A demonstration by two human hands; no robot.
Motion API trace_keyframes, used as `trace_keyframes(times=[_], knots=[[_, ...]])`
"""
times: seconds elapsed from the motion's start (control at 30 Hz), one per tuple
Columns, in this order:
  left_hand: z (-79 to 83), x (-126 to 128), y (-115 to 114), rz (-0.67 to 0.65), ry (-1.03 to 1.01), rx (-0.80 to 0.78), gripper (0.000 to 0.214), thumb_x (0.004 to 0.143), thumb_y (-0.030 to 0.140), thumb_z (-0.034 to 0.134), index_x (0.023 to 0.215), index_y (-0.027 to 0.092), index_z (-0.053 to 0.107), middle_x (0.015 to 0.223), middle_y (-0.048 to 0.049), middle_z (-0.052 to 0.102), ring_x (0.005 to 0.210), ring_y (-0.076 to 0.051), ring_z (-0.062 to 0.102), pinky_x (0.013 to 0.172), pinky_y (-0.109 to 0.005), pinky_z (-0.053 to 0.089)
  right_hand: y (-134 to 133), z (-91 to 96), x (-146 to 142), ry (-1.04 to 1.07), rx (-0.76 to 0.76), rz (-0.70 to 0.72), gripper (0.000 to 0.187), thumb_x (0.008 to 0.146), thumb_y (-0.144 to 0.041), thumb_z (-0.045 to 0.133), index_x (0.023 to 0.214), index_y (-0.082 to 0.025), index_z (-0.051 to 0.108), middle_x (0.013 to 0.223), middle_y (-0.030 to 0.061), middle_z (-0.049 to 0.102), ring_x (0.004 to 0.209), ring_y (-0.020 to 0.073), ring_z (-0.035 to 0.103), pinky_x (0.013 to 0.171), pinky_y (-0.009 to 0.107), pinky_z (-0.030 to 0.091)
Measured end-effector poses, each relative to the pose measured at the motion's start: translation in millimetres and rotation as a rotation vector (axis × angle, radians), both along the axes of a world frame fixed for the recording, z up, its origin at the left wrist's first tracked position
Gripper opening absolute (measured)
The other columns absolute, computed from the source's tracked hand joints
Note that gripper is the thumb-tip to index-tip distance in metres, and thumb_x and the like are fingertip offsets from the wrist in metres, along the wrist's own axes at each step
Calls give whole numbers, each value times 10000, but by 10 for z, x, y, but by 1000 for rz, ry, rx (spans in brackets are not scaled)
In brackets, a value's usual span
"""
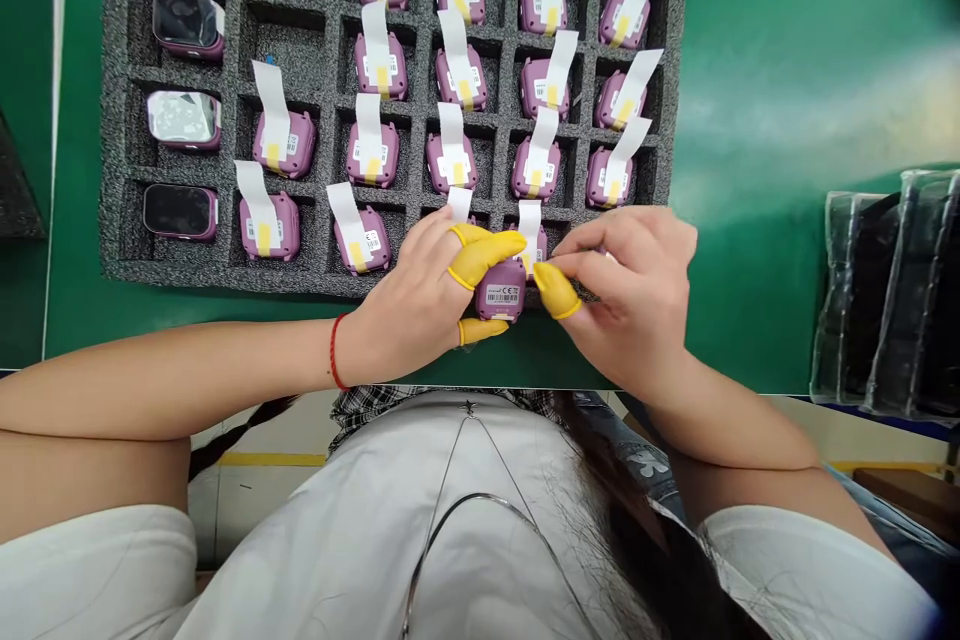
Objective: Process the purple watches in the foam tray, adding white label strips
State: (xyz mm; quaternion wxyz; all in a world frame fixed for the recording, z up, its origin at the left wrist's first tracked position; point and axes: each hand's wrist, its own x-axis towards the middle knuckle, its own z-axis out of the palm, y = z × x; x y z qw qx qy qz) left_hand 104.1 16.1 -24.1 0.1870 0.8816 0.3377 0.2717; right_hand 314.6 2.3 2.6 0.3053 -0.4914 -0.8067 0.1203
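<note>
My left hand (420,305), with yellow finger cots, grips a small purple watch body (501,292) at the near edge of a dark foam tray (120,120). Its back label faces me. My right hand (630,285), one yellow cot on a fingertip, pinches at the right side of the same watch body, fingers closed together. The tray's cells hold several purple watch bodies (285,145) face down with white strips (270,95) on their backs. In the left column several lie screen up (184,115).
The tray rests on a green table surface (787,70). Clear plastic sleeves holding dark items (892,295) stand at the right edge. One tray cell (289,35) shows no watch body. My white shirt fills the lower view.
</note>
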Motion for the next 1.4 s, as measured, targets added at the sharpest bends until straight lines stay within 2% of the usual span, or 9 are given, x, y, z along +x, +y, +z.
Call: trace_keyframes(times=[0.17,0.3,0.6,0.83,0.9,0.97,1.1,1.27,1.4], knots=[[33,-29,12,-20,23,30,653,861,409,681,1386,182,366,1119,-95,557,1135,-265,529,1140,-568,339,47,-97,-58,7,-192,2,328,845,-551,639,876,-226,610,905,61,628,879,233,511,762,403,361],[155,-104,48,-143,218,-45,735,857,291,674,1453,150,269,1257,-146,487,1268,-306,415,1166,-612,252,70,-129,-91,30,-279,-4,388,879,-592,564,813,-210,579,873,41,614,893,223,503,795,393,339],[178,-12,78,-15,281,-104,533,837,382,700,1286,167,510,1191,-130,533,1114,-302,455,1023,-532,363,87,-153,-58,126,-288,-8,192,918,-330,594,775,-204,608,853,28,629,889,209,507,806,391,339],[346,27,42,-52,12,-308,246,869,301,689,1085,198,629,976,-35,674,946,-189,607,953,-370,440,149,-88,67,438,-278,-45,198,899,-278,569,718,-221,627,827,24,621,842,183,557,801,362,418],[448,-94,205,9,-115,-391,201,893,302,651,1066,201,641,992,-28,702,899,-159,650,851,-291,491,171,-87,95,486,-285,-98,199,894,-299,575,723,-234,654,830,20,619,849,184,567,796,355,422],[556,-315,489,212,-183,-370,231,920,309,590,1111,186,632,1029,-42,713,899,-156,672,806,-264,510,176,-91,103,542,-296,-128,209,898,-311,561,732,-244,669,839,18,615,861,183,573,801,350,429],[637,-859,1220,593,91,-166,310,953,265,443,1145,102,623,1099,-116,699,988,-211,654,884,-335,501,164,-99,84,599,-310,-149,209,877,-327,568,720,-242,676,851,26,606,884,190,566,831,359,431],[539,-1171,1709,492,323,-222,235,893,263,520,938,120,701,884,-64,731,802,-189,657,773,-292,521,189,-105,62,621,-440,-159,186,828,-316,568,695,-238,672,861,32,604,887,203,543,852,378,407],[559,-1156,1806,520,460,-162,314,911,310,536,1129,115,650,996,-99,715,876,-213,656,827,-321,519,196,-105,61,635,-486,-157,185,825,-319,558,703,-243,674,895,31,595,923,207,527,873,377,386]])
